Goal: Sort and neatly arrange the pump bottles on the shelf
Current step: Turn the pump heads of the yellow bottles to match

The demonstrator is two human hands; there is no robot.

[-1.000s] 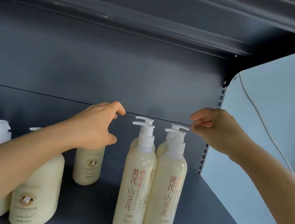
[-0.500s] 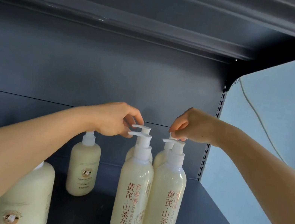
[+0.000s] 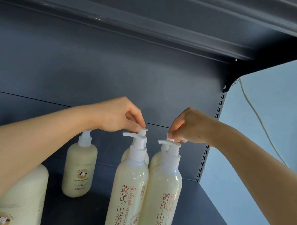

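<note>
Both hands (image 3: 121, 115) (image 3: 187, 125) pinching rear pump heads (image 3: 143, 131) (image 3: 169, 136), dark shelf (image 3: 203, 221).

Four tall cream pump bottles stand upright in a tight two-by-two block on the dark shelf (image 3: 203, 221); the front left bottle (image 3: 126, 197) and front right bottle (image 3: 162, 206) show orange Chinese lettering, white nozzles pointing left; the rear left bottle (image 3: 126, 153) and rear right bottle (image 3: 156, 159) are mostly hidden behind them; a shorter rounded bottle (image 3: 79, 169) stands apart to the left; a wide bottle (image 3: 18, 204) stands nearer, partly hidden.

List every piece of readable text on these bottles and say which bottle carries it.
"黄芪·山茶花", "ASTRAGALUS", "护发素": front-left tall cream pump bottle.
"黄芪·山茶花": front-right tall cream pump bottle; its other print is unclear.
Short rounded cream bottle with cow logo: lines too small to read.
Large cream bottle at lower left: logo lettering blurred.
</note>
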